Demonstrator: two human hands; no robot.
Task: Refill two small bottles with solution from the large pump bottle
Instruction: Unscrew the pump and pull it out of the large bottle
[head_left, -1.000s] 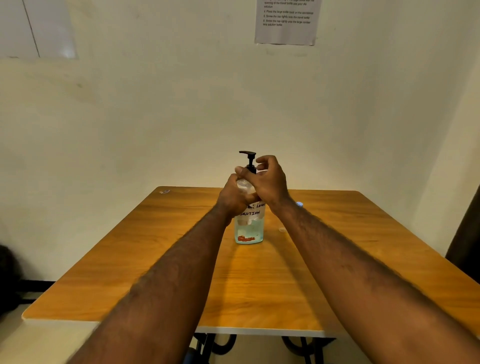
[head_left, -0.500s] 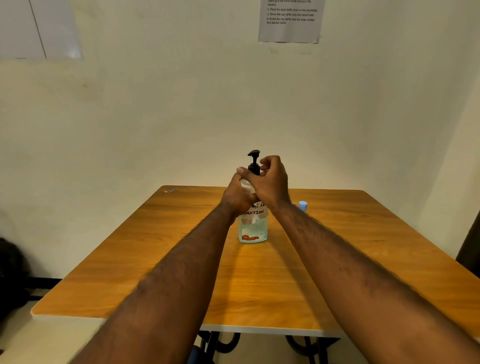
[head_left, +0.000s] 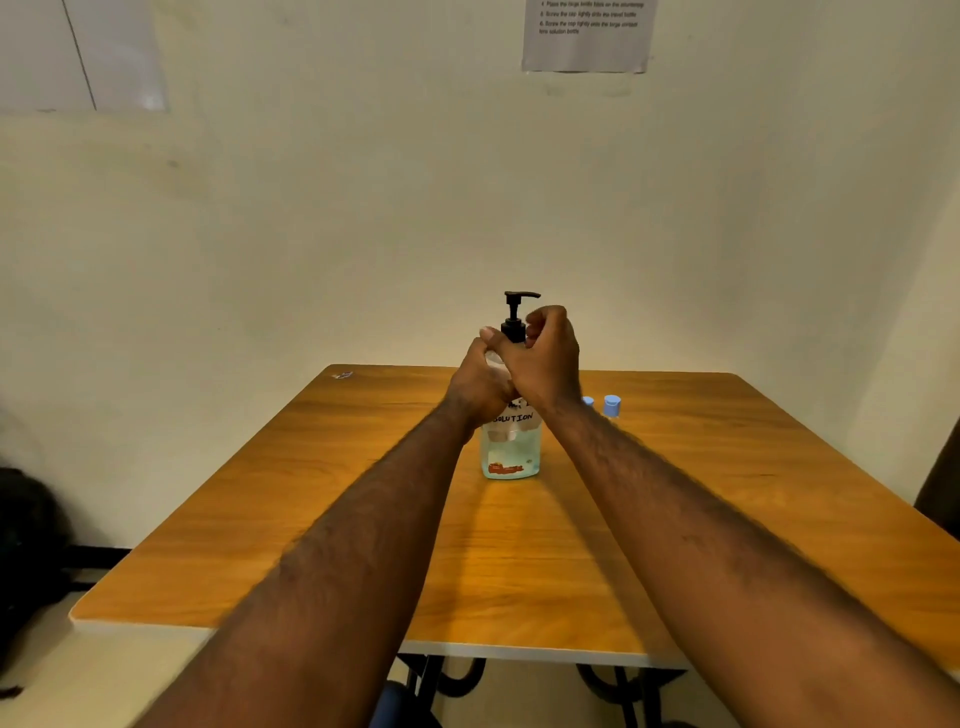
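Right grip (head_left: 545, 358) on pump bottle (head_left: 511, 452), part-full

Bare left grip (head_left: 480, 387) and right grip (head_left: 546, 358), hairy forearms (head_left: 371, 525)

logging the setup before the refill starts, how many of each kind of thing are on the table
pump bottle: 1
blue caps: 2, the other half hidden; what lies under them cannot be told
small scrap at the far left corner: 1
Total: 4
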